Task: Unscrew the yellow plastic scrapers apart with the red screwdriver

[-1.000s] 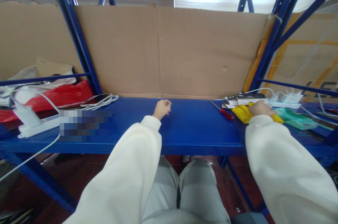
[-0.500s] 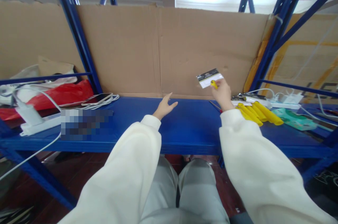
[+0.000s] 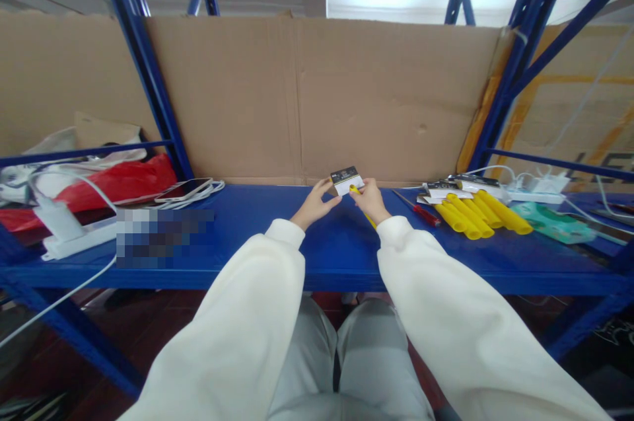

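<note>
In front of me, above the blue shelf, a small black-and-white card (image 3: 347, 180) is between my two hands. My left hand (image 3: 314, 203) has its fingers and thumb closed at the card's left edge. My right hand (image 3: 371, 199) grips the lower right part of the card together with a slim yellow tube (image 3: 353, 190). The tube's lower part shows below the right hand; its middle is hidden by the fingers. Right of my hands lie several yellow tubes (image 3: 473, 219) with similar black-and-white cards, and a red-handled screwdriver (image 3: 424, 213).
The blue shelf (image 3: 267, 252) has a cardboard panel (image 3: 238, 97) behind it. On the left lie a phone (image 3: 185, 190), a white power strip (image 3: 82, 236) and a red bag (image 3: 123, 180). A green packet (image 3: 552, 224) and another power strip (image 3: 535, 196) are at right.
My right hand has brought the card and yellow tube left and down to the middle. My left hand has moved slightly right and closed on the card's edge.
</note>
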`<action>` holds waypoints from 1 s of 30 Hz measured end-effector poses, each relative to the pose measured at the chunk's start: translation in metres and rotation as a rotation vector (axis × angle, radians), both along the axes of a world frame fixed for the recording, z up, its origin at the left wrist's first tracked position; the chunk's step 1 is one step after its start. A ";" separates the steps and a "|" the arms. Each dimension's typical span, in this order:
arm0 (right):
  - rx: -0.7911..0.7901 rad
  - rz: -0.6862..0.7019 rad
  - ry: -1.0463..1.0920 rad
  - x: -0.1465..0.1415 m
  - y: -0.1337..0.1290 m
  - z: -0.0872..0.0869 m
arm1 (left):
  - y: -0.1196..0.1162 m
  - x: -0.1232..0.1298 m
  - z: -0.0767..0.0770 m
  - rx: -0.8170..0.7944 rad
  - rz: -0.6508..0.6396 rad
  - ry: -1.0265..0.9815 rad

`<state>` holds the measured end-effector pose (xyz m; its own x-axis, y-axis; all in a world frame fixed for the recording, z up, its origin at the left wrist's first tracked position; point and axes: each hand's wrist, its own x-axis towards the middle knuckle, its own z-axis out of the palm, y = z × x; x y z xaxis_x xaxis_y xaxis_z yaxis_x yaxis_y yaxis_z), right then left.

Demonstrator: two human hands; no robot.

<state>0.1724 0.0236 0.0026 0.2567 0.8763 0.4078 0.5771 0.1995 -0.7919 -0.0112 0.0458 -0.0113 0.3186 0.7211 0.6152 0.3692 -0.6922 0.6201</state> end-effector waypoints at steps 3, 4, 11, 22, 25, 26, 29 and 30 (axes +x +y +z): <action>-0.005 0.005 0.069 0.001 0.005 -0.004 | 0.002 0.002 0.000 -0.030 0.047 -0.093; -0.005 0.014 0.102 0.000 0.005 -0.004 | 0.002 0.004 0.000 -0.049 0.047 -0.129; -0.087 0.157 0.431 -0.006 -0.009 0.006 | -0.009 0.009 0.010 -0.219 -0.091 -0.290; -0.151 0.306 0.822 -0.012 -0.018 0.011 | -0.024 0.015 0.018 -0.533 -0.134 -0.572; -0.161 0.341 0.872 -0.012 -0.018 0.010 | -0.027 0.015 0.021 -0.559 -0.177 -0.586; -0.171 0.354 0.889 -0.011 -0.019 0.010 | -0.028 0.014 0.021 -0.574 -0.177 -0.580; -0.195 0.410 0.901 -0.012 -0.022 0.011 | -0.026 0.013 0.020 -0.599 -0.147 -0.563; -0.199 0.431 0.893 -0.012 -0.024 0.012 | -0.024 0.013 0.019 -0.598 -0.133 -0.563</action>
